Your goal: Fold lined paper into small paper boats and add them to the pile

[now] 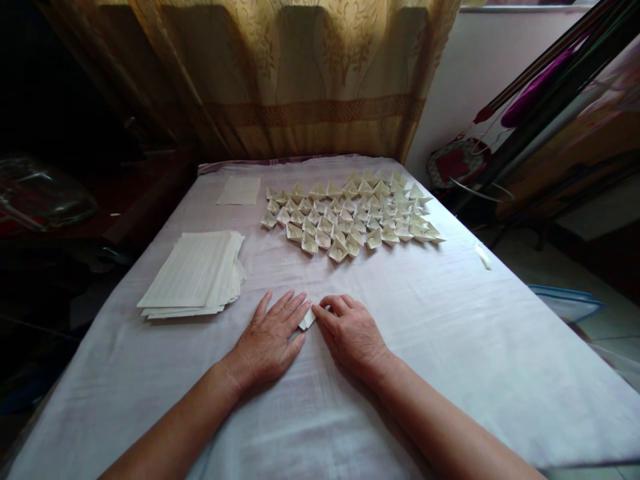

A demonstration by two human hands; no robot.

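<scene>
A small folded piece of white paper lies on the white tablecloth between my two hands. My left hand rests flat with its fingers stretched out, and its fingertips press the paper's left side. Curled fingers of my right hand pinch and press the paper's right side, hiding most of it. Beyond my hands lies a spread of several small folded paper boats, set close together in rows.
A stack of lined white paper sheets lies at my left. A single sheet lies at the far left of the table. A small paper scrap sits near the right edge. A curtain hangs behind the table.
</scene>
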